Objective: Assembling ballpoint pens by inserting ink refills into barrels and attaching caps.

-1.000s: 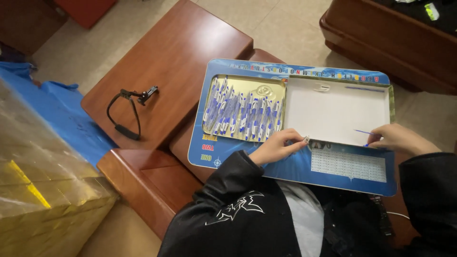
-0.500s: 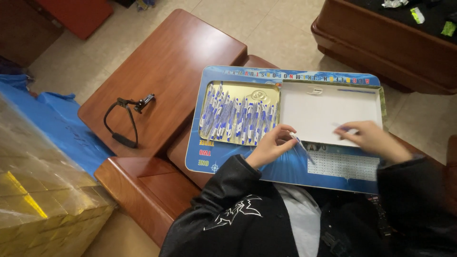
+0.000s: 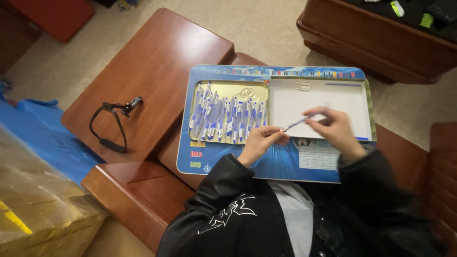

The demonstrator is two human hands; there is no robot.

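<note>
A blue board [image 3: 223,157] lies across my lap. Its gold left compartment [image 3: 228,114] holds several blue-and-white pens, and its right compartment [image 3: 328,102] is white. My left hand [image 3: 259,143] and my right hand [image 3: 335,131] meet over the lower edge of the white compartment. Between them they hold one blue-and-white pen [image 3: 295,124], slightly tilted, the right fingers pinching its right end and the left fingers at its left end. Two thin blue sticks lie in the white compartment, one along the top edge [image 3: 342,84] and one at the lower right corner [image 3: 362,138].
A black strap with a small clip [image 3: 114,126] lies on the wide wooden armrest [image 3: 157,71] to the left. Blue cloth [image 3: 43,138] and a plastic-wrapped yellow box [image 3: 38,209] sit at lower left. A wooden furniture piece [image 3: 381,43] stands at upper right.
My right hand has moved left from the board's right side to meet my left hand. The pen now spans both hands.
</note>
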